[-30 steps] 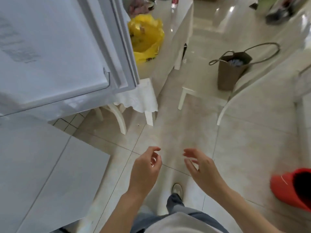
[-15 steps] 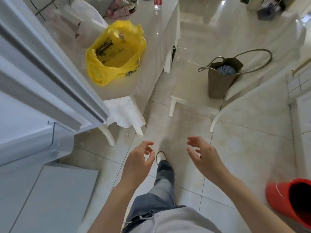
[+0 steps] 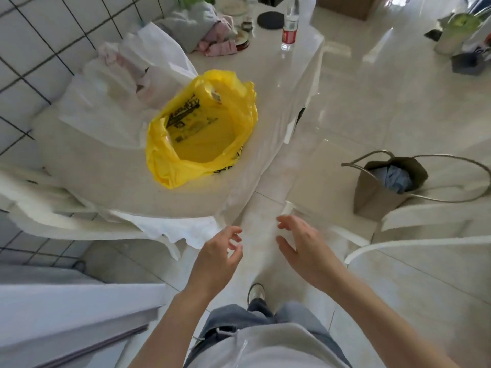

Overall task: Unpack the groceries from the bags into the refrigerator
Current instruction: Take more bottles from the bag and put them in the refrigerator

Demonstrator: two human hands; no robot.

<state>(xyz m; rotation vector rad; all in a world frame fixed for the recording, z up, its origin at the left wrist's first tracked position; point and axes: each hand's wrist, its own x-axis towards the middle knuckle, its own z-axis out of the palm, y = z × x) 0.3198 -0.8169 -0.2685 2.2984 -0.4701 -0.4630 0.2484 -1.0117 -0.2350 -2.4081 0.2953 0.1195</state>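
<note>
**Ana:** Both of your hands are free. Your left hand [image 3: 216, 257] and your right hand [image 3: 305, 248] float in front of you with loose, bent fingers, and they hold nothing. They are just past the near corner of the table [image 3: 106, 187], low over the floor.

**Ben:** Where are your groceries?

**Ana:** Look at the yellow bag [image 3: 202, 128]. It sits on the table near its front edge, with its mouth wide open. You can see down to its bottom, and I think it looks empty. So that bag seems done.

**Ben:** Is there more for you to do?

**Ana:** I think so. A bunch of white bags [image 3: 127, 75] lies behind the yellow bag, close to the tiled wall. Something pink shows through them, but you cannot tell what it is. A brown paper bag [image 3: 382, 189] stands on the floor, well to the right of the table, with something blue inside. It may not be food.

**Ben:** And the fridge?

**Ana:** Only a white edge of the refrigerator [image 3: 66, 309] shows, below and left of the table. You cannot see inside it, so you cannot tell how much is put away.
</note>
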